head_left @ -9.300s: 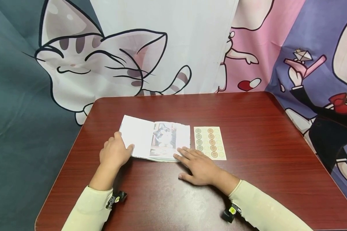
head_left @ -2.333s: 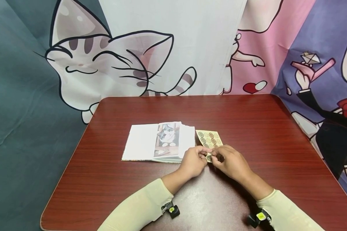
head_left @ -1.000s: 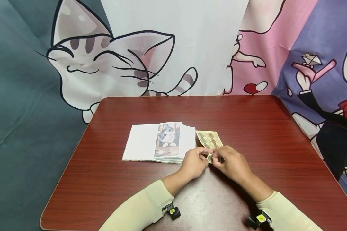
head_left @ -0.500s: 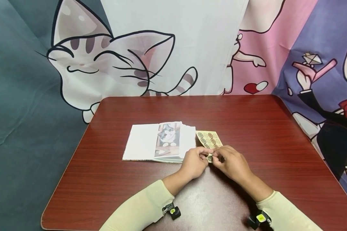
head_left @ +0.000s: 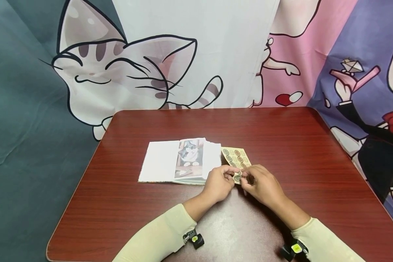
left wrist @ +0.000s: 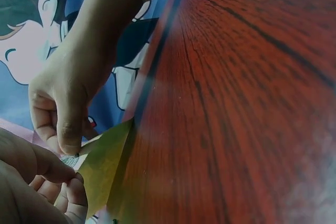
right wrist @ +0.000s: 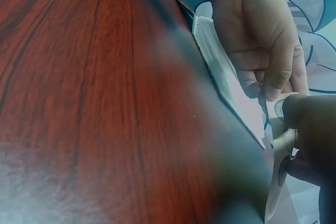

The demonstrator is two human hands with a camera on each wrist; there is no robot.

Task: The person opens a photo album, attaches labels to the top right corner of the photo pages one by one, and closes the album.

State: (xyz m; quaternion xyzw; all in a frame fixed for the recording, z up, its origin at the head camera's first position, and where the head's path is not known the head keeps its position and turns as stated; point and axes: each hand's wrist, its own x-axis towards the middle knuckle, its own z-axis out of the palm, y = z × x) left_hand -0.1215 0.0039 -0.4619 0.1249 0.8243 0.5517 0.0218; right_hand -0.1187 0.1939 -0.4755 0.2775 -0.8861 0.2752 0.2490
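Note:
A yellow sticker sheet (head_left: 235, 154) with rows of round stickers is raised and bent between my two hands, just right of an open photo album (head_left: 160, 160). My left hand (head_left: 218, 183) pinches its near part, index finger stretched toward the other hand. My right hand (head_left: 263, 183) has thumb and index finger curled at the sheet's right edge, beside a round sticker (head_left: 237, 177). The left wrist view shows the sheet's plain underside (left wrist: 107, 169) below both hands' fingertips. From the right wrist view, the sheet (right wrist: 283, 140) curves by the right fingertips; whether one sticker is lifted I cannot tell.
The album lies open on the reddish-brown table (head_left: 118, 214), with a cat picture (head_left: 189, 156) on its right page. Its right edge sits close to the sheet and left hand. A cartoon-print cloth (head_left: 229, 54) hangs behind the table.
Earlier, the left hand held the album's left edge and the right rested on its right page, the sheet flat. Both hands then moved to the sheet; in the last second they barely shift.

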